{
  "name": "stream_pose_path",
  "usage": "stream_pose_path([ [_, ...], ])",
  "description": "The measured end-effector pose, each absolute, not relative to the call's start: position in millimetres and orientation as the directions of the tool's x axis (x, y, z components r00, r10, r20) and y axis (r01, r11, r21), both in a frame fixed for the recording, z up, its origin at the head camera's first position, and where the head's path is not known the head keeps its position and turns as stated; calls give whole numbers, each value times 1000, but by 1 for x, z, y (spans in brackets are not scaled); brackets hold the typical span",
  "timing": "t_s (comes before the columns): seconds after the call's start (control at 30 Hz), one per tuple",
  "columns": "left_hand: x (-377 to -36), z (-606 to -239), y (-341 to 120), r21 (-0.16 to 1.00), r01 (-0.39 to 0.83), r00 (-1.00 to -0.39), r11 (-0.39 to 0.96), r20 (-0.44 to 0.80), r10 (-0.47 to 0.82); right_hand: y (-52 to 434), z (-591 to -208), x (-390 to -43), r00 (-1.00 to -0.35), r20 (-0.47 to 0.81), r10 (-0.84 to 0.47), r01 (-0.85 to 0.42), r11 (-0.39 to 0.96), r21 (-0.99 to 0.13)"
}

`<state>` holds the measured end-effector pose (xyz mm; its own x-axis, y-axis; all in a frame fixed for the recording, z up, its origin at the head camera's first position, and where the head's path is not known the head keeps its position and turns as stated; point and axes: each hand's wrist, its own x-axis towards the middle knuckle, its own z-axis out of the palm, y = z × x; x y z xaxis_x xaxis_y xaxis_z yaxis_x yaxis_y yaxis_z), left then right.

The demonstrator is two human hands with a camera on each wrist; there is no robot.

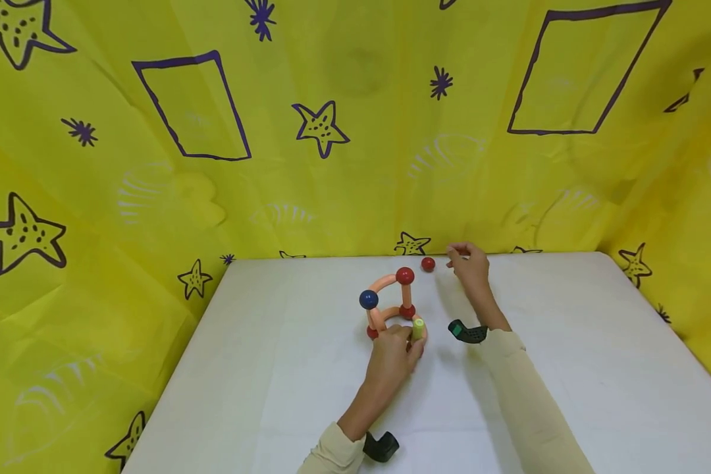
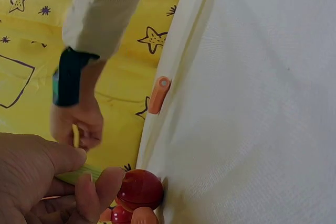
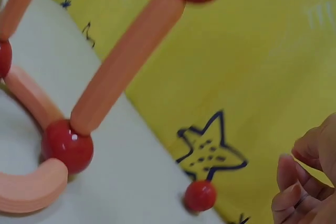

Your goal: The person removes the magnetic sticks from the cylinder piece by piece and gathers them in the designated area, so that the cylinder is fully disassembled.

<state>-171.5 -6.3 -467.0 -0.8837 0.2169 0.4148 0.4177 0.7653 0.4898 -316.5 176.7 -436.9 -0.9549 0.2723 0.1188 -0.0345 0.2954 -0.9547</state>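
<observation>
Left hand (image 1: 394, 352) pinches green rod (image 1: 417, 328) — right hand (image 1: 469, 263) curled, empty, near red ball (image 1: 428, 264).

We see a white table (image 1: 569, 342) spread flat under everything, its far edge meeting a yellow cloth backdrop (image 1: 355, 131) that wraps around the back and both sides. The cloth carries dark purple outlines: speckled stars (image 1: 321, 126), large slanted rectangles (image 1: 192, 105) and small spiky bursts (image 1: 441, 82). Faint pale shell-like prints show through it, and soft creases run across the fabric.
</observation>
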Motion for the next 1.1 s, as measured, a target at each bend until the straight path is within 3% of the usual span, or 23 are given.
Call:
stream_pose_path([
  [0.13,-171,-468,-6,488,419,-882,766,420,214,176,-416,-293,-971,136,197,-75,290,-954],
  [0.27,-171,-467,-6,481,420,-879,770,426,214,174,-402,-266,-984,171,-48,-177,324,-929],
  [0.4,-172,-466,-7,492,415,-884,765,417,212,170,-395,-242,-922,187,-340,-312,361,-879],
  [0.53,-173,-466,-7,502,418,-884,757,416,212,167,-397,-225,-846,193,-498,-418,394,-818],
  [0.83,-173,-465,-7,508,429,-879,747,425,216,162,-410,-211,-750,248,-613,-557,383,-737],
  [1.1,-173,-467,-6,504,434,-874,747,435,215,160,-412,-207,-760,268,-593,-578,426,-696],
])
